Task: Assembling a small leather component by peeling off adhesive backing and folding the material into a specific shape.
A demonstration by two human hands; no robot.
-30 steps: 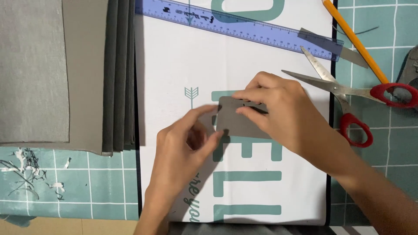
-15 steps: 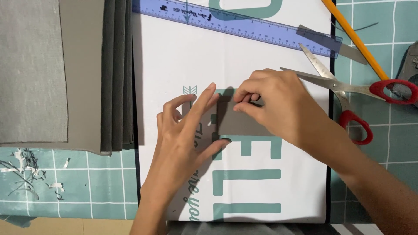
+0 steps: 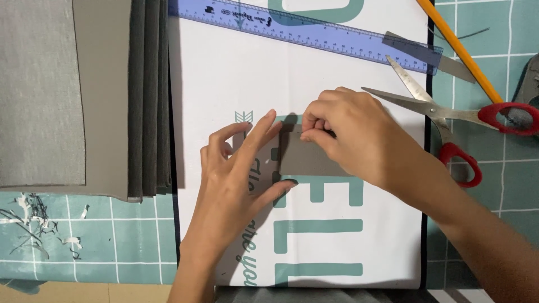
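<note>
The right hand (image 3: 359,140) is pinching the top edge of a small grey card piece (image 3: 311,160) lying on the white printed sheet (image 3: 224,84), covering its right end. The left hand (image 3: 238,168), fingers spread, is steadying its left edge. The red-handled scissors (image 3: 449,112) are lying open nearby, one handle cut off at the frame edge

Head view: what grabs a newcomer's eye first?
Mid-frame, the left hand and right hand meet over a small grey card piece lying on a white printed sheet, the right hand's fingers pinching its top edge. To the right, red-handled scissors lie open across the sheet's edge; a blue ruler slants across the top. A stack of grey sheets sits at left.
</note>
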